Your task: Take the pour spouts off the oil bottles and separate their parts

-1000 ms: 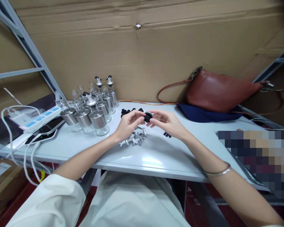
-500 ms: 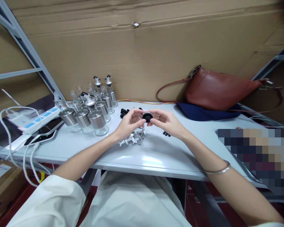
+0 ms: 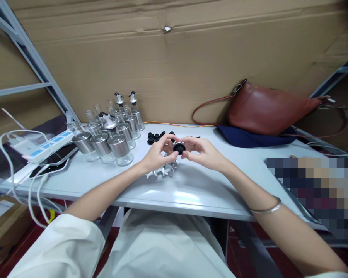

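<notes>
A round black stopper (image 3: 179, 148) is pinched between my two hands over the middle of the table. My left hand (image 3: 160, 153) is closed on its left side, thumb in front and fingers curled behind. From the other side my right hand (image 3: 203, 153) grips the same piece with thumb and fingertips. Just beneath the hands lie several silver pourer spouts (image 3: 163, 171), partly covered by my left hand. Behind them sits a cluster of black stoppers (image 3: 153, 137), some of it hidden by the fingers.
Several glass bottles with metal sleeves (image 3: 118, 146) stand at the left, some topped with pourers. Left of them are a power strip (image 3: 50, 146) and white cables. A brown bag (image 3: 261, 110) rests on dark blue cloth (image 3: 249, 138) at the back right. Cardboard (image 3: 168, 69) walls the rear.
The stopper has tilted and come slightly lower and left, still between both hands. My right fingers have shifted around it, and small black pieces near my right hand are now hidden.
</notes>
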A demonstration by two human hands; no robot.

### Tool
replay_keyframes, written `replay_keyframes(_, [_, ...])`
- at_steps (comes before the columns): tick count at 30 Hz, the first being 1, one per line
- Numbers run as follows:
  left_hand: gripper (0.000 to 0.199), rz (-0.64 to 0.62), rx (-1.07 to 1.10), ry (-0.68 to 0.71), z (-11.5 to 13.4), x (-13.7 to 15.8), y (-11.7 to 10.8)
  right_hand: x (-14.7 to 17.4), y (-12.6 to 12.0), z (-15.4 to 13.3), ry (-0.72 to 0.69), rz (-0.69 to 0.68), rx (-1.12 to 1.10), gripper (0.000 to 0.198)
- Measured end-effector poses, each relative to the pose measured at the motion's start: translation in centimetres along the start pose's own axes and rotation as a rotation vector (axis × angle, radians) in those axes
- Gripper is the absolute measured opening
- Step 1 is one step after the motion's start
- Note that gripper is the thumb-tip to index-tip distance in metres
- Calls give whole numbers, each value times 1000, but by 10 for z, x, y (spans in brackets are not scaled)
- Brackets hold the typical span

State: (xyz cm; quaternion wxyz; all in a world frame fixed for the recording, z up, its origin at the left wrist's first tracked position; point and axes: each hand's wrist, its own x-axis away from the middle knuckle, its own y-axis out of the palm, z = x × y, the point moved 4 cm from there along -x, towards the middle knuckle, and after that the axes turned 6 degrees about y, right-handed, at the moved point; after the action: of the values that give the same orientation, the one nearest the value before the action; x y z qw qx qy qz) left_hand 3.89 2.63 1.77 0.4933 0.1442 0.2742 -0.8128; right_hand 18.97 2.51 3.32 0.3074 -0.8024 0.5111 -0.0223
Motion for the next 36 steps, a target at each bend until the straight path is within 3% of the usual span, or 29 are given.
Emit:
replay_keyframes(24, [41,-49,-143,7,-2,4,7,2,4,-6,-75,-83,133,28])
replay_keyframes(32, [40,-15,-128,-13,1,4,6,2,5,-5,-54,-77,107,27])
replay_keyframes(36, [37,74,-125,29,0,1,1,0,3,1,-30,-6,-12,27])
